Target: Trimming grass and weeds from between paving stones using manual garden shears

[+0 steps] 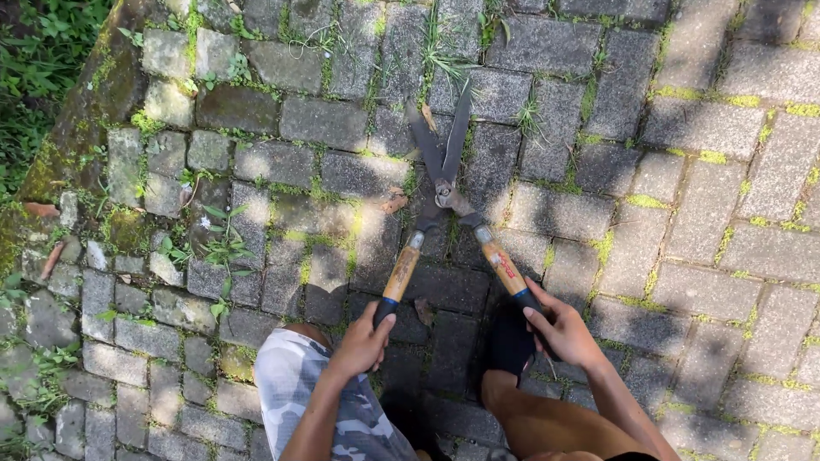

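Both hands are on the hedge shears (pixel 444 192): my left hand (pixel 363 341) is closed round the near end of one wooden handle, my right hand (pixel 559 329) wrapped round the other. Its blades stand slightly parted, tips pointing away over the paving stones (pixel 342 119), above a grassy joint (pixel 440 55). I judge the trimming under way; the next cut calls for lowering the blades to the weeds (pixel 218 243) and squeezing the handles together.

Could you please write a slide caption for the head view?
Both hands, left and right, grip open hedge shears over mossy paving stones.
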